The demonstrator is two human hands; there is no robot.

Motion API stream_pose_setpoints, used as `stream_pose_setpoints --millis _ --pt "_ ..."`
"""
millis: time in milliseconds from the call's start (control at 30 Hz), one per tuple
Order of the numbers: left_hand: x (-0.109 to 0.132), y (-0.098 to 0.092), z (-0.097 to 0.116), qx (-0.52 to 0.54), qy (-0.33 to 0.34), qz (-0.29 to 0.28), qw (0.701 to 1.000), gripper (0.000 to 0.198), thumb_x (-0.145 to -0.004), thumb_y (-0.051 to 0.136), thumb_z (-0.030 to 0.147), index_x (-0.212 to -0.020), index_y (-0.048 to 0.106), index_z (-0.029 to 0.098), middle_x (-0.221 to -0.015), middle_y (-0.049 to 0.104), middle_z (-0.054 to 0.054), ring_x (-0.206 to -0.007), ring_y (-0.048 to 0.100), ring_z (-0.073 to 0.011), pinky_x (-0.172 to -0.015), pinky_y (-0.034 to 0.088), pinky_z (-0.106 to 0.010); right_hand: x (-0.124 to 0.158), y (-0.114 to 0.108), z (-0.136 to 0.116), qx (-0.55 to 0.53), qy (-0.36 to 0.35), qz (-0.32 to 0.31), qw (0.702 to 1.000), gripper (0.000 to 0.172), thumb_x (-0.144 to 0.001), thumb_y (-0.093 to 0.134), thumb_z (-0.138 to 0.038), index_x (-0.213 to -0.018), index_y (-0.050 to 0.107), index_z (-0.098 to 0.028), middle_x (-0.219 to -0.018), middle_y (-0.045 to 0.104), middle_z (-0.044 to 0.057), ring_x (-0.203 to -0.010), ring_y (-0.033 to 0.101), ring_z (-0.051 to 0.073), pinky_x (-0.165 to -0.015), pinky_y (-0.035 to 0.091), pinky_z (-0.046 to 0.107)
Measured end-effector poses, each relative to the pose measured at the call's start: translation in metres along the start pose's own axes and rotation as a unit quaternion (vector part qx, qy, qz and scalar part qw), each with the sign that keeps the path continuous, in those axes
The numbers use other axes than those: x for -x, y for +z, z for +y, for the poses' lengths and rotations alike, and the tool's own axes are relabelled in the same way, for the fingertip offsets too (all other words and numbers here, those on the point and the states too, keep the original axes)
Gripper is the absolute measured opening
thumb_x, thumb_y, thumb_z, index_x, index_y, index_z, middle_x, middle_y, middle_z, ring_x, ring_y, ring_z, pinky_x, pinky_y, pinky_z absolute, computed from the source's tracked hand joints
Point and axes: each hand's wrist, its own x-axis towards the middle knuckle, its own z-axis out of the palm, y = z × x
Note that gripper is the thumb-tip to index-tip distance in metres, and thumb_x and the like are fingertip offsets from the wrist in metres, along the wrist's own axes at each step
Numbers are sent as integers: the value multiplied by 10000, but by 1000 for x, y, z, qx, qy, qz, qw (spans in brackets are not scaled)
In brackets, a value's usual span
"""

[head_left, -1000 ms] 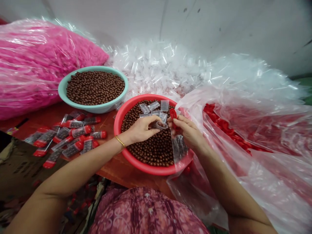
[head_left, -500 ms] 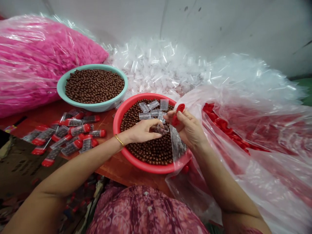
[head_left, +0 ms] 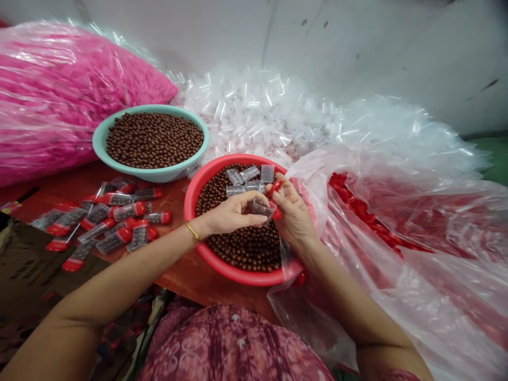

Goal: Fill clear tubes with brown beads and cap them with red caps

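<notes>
Both grips are pinching above a red plastic basin of brown candy balls, the left grip holding a clear plastic tube, the right grip holding a red plastic cap.

The right hand partly hides a red cap.

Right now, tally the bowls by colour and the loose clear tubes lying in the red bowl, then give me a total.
Teal bowl: 1
Red bowl: 1
Clear plastic tubes lying on the brown balls: 5
Total: 7
</notes>
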Motion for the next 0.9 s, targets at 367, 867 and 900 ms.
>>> stream_pose_setpoints --millis 367,867,900 --pt "-2 -6 -1 93 -30 107 989 359 -685 746 333 -901 510 172 -771 573 32 -685 578 -85 -669 484 -228 -2 -26 4 359 -264 -64 893 102 -778 511 -141 -841 537 -217 -870 573 -10 -559 514 63 -535 426 229" --pt "-2 -1 -8 -131 33 104 985 183 -786 589 192 -959 563 138 -948 634 -39 -894 577 -148 -868 462 -318 7 -21 -9 344 -144 -66 925 286 -807 599 -462 -968 671 -237 -677 585 -18 -657 556 143 -634 485 280" --pt "-2 -1 -7 -148 30 110 982 179 -789 583 193 -958 564 136 -940 634 -37 -887 573 -149 -864 461 -318 7 -21 -13 340 -139 -67 928 289 -792 621 -448 -984 671 -237 -682 588 -20 -673 562 144 -636 492 278"
